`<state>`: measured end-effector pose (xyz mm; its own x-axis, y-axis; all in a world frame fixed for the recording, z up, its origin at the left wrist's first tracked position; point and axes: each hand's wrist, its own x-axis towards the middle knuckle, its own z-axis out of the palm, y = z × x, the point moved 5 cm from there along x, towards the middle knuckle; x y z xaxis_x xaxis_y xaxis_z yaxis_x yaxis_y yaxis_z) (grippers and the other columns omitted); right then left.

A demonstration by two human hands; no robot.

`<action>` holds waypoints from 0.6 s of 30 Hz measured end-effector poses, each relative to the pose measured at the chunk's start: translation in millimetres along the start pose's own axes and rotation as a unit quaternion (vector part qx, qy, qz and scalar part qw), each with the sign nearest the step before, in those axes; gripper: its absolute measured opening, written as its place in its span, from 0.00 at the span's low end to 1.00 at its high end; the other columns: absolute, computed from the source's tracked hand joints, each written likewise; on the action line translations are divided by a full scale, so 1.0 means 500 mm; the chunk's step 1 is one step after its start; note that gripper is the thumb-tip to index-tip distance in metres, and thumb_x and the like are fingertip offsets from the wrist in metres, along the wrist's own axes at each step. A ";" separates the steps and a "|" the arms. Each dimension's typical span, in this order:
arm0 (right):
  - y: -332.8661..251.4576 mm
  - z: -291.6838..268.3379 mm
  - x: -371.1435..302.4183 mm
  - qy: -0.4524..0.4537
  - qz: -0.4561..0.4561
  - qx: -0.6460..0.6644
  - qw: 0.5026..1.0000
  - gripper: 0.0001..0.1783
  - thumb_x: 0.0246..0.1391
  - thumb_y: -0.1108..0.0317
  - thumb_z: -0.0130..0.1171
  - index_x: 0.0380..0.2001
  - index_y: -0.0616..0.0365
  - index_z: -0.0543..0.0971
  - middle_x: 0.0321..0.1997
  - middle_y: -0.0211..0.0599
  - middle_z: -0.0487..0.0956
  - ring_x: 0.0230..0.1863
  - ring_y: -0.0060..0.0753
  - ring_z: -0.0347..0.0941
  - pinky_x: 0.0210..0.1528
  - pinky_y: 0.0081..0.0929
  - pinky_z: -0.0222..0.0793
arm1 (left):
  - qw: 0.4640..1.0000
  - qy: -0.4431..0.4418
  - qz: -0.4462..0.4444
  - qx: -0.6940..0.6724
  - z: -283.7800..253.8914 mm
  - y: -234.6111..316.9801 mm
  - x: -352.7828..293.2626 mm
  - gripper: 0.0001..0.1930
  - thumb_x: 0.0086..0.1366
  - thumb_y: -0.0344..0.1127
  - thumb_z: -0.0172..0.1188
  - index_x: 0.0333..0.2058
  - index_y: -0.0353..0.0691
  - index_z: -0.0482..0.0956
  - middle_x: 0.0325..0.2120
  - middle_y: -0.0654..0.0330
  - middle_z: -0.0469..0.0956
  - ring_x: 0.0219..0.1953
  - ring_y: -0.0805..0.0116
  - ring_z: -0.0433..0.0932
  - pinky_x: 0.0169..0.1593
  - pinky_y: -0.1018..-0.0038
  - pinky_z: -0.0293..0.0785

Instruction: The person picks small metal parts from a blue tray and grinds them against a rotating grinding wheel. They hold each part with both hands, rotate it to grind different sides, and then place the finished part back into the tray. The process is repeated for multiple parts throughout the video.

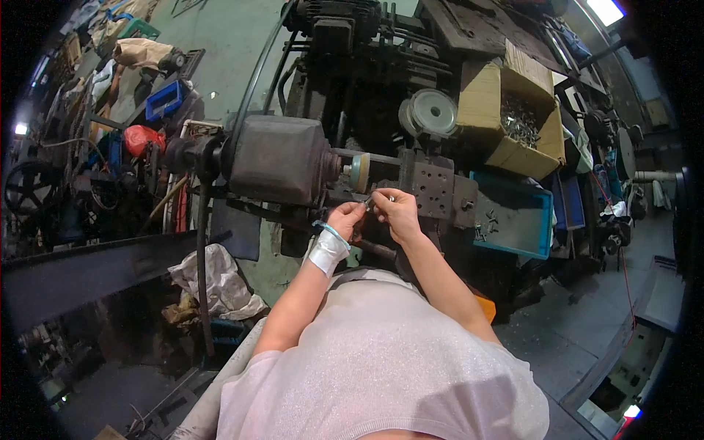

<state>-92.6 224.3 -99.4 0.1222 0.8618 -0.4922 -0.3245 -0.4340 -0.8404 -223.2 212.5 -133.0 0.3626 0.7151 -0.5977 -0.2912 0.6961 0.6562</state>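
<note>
Both my hands meet in front of a dark machine, just below its round wheel with a pale blue and tan rim. My left hand, with a bracelet and a silvery wrap at the wrist, is pinched on a small metal part. My right hand pinches the same part from the other side. Fingers cover most of it, so its exact kind is hidden. Beside my right hand stands a dark metal block with several holes.
To the right, a blue tray holds a few small metal parts. Behind it, an open cardboard box is filled with many such pieces. A round metal disc sits beyond the block. A white sack lies at the lower left.
</note>
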 end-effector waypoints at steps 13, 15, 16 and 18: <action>0.003 0.011 0.043 0.071 -0.063 -0.069 0.993 0.06 0.45 0.74 0.57 0.27 0.67 0.77 0.20 0.32 0.74 0.16 0.18 0.68 0.14 0.13 0.61 | 0.968 0.159 0.125 0.149 0.020 0.043 0.015 0.09 0.52 0.33 0.58 0.22 0.31 0.76 0.16 0.67 0.71 0.19 0.81 0.63 0.23 0.81 0.58; 0.009 0.008 0.048 0.078 -0.082 -0.064 0.992 0.07 0.44 0.73 0.57 0.26 0.68 0.77 0.19 0.34 0.75 0.16 0.19 0.68 0.13 0.16 0.63 | 0.967 0.160 0.129 0.149 0.016 0.037 0.020 0.09 0.51 0.33 0.58 0.22 0.31 0.76 0.16 0.67 0.71 0.19 0.80 0.64 0.23 0.81 0.58; 0.011 0.006 0.050 0.083 -0.083 -0.071 0.991 0.07 0.44 0.73 0.57 0.26 0.68 0.77 0.19 0.34 0.75 0.16 0.19 0.68 0.13 0.16 0.63 | 0.967 0.160 0.131 0.149 0.016 0.038 0.020 0.09 0.51 0.32 0.58 0.22 0.31 0.76 0.16 0.66 0.71 0.19 0.80 0.64 0.22 0.81 0.58; 0.014 0.004 0.052 0.093 -0.085 -0.083 0.988 0.07 0.44 0.74 0.57 0.26 0.68 0.77 0.20 0.34 0.75 0.16 0.19 0.68 0.14 0.16 0.64 | 0.970 0.157 0.123 0.142 0.018 0.038 0.021 0.09 0.51 0.33 0.58 0.22 0.30 0.76 0.16 0.66 0.72 0.19 0.80 0.64 0.22 0.81 0.58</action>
<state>-93.8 244.2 -117.8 0.3373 0.8697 -0.3603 -0.1270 -0.3371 -0.9328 -216.8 232.6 -122.6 0.0120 0.8726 -0.4883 -0.0632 0.4880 0.8705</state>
